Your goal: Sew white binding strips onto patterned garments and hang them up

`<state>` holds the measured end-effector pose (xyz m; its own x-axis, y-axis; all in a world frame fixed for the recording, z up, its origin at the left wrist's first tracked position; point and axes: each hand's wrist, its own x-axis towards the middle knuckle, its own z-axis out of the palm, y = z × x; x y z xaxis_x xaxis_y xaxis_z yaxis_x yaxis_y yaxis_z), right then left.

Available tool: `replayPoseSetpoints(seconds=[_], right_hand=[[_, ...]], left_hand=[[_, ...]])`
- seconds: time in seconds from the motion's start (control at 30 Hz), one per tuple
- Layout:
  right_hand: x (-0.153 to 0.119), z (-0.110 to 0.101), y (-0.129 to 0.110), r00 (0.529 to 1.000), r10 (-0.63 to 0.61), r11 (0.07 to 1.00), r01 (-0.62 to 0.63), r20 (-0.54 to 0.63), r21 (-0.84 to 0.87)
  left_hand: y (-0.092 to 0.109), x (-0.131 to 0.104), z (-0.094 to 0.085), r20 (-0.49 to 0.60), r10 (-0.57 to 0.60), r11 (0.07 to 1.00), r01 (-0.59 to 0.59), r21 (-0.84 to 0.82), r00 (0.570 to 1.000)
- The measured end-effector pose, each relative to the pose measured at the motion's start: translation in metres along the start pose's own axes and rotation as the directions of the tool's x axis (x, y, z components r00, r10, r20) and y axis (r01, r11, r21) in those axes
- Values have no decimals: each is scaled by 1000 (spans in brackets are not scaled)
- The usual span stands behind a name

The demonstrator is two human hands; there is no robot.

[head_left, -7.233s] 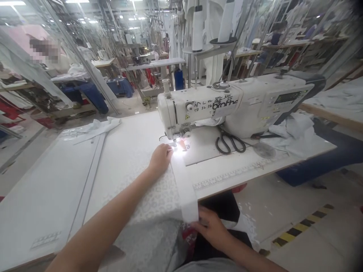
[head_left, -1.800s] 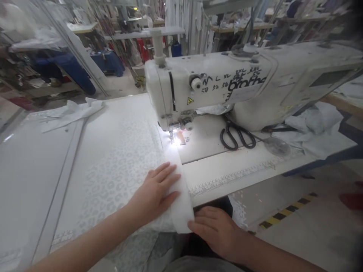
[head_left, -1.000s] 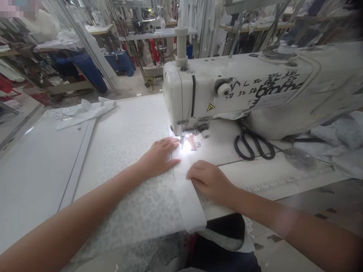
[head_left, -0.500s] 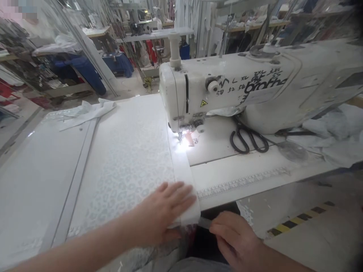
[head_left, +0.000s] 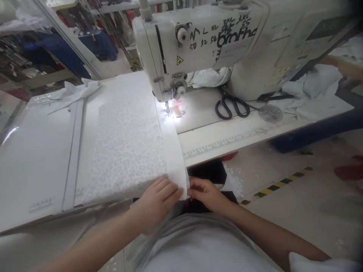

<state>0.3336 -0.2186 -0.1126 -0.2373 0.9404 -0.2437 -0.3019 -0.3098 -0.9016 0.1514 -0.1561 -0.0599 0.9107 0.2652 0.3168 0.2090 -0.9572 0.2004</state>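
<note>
Closely side by side, two bare hands work at the near edge of the counter (head_left: pixel 36 158), where a pale leopard-print cloth (head_left: pixel 130 139) lies flat to the left of a white sewing machine (head_left: pixel 198 41). A plain white strip (head_left: pixel 172 147) runs along the cloth's right side, from the lit presser foot (head_left: pixel 168 107) down to the counter's front edge. The right hand (head_left: pixel 205 192) pinches the strip's near end at its right side, between thumb and fingers. The left hand (head_left: pixel 161 200) rests with bent fingers over the near edge of the cloth and the strip's lower left corner; whether it grips them cannot be told, its thumb being hidden. Handwritten letters and numbers mark the machine's arm above a yellow warning triangle (head_left: pixel 179 60). Black-handled scissors (head_left: pixel 232 107) lie to the right of the presser foot, handles toward the wearer, and a printed ruler (head_left: pixel 218 145) runs along the counter's front. Crumpled fabric (head_left: pixel 314 88) sits at the machine's right, another scrap (head_left: pixel 79 92) at the far left, and black-and-yellow tape (head_left: pixel 283 183) crosses the floor (head_left: pixel 320 204) below.
</note>
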Motion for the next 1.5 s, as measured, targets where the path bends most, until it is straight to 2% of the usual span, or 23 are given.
replayPoseSetpoints(seconds=[0.13, 0.3, 0.53, 0.8, 0.87, 0.9, 0.93, 0.97, 1.0, 1.07, 1.1, 1.13, 1.17, 1.23, 1.33, 1.4, 1.5], right_hand=[[-16, 2, -3, 997, 71, 997, -70, 9, -44], [-24, 1, -7, 992, 128, 990, -128, -16, -57], [-26, -1, -13, 992, 125, 992, -126, -34, -31], [-24, -3, -6, 994, 105, 995, -105, -11, 2], [-26, -4, -9, 996, 85, 995, -85, -1, -56], [-28, -5, -12, 999, 36, 990, -38, -18, -132], [-29, -7, -15, 997, -55, 968, 42, -46, -249], [-30, -9, -18, 981, -187, 904, 150, -57, -400], [-30, -10, -21, 941, -337, 785, 265, -27, -560], [-28, -14, -26, 817, -550, 433, 456, 173, -778], [-26, -15, -28, 756, -584, 268, 522, 294, -810], [-23, -15, -30, 710, -582, 146, 571, 396, -808], [-20, -15, -32, 680, -565, 66, 603, 468, -795], [-15, -12, -39, 660, -525, -1, 631, 537, -776], [-12, -5, -50, 685, -476, 11, 631, 552, -775], [-12, -3, -55, 703, -464, 39, 625, 540, -780], [-9, -3, -56, 711, -451, 66, 630, 540, -774]], left_hand=[[4, -4, 10, -22, -18, 997, 16, -76, 1000], [4, -4, 10, -7, 19, 994, -19, -103, 1000], [4, -3, 10, -42, 33, 991, -39, -131, 999], [8, -1, 15, -102, 25, 999, -29, -36, 994], [9, 0, 14, -103, 26, 999, -28, -20, 994], [10, 0, 14, -102, 21, 999, -24, -27, 995], [11, 1, 13, -101, 11, 999, -16, -43, 995], [12, 1, 12, -101, 0, 998, -6, -65, 995], [13, 2, 11, -102, -15, 996, 6, -85, 995], [17, 5, 8, -118, -40, 993, 26, -112, 992], [18, 6, 6, -123, -52, 992, 36, -123, 991], [19, 8, 4, -119, -62, 989, 45, -139, 991], [18, 9, 2, -103, -74, 984, 55, -170, 992], [12, 14, -5, -43, -128, 956, 112, -271, 991], [-11, 21, -15, 16, -312, 885, 297, -359, 950], [-32, 25, -19, 17, -433, 858, 417, -300, 901], [-60, 30, -19, 67, -475, 863, 480, -161, 877]])
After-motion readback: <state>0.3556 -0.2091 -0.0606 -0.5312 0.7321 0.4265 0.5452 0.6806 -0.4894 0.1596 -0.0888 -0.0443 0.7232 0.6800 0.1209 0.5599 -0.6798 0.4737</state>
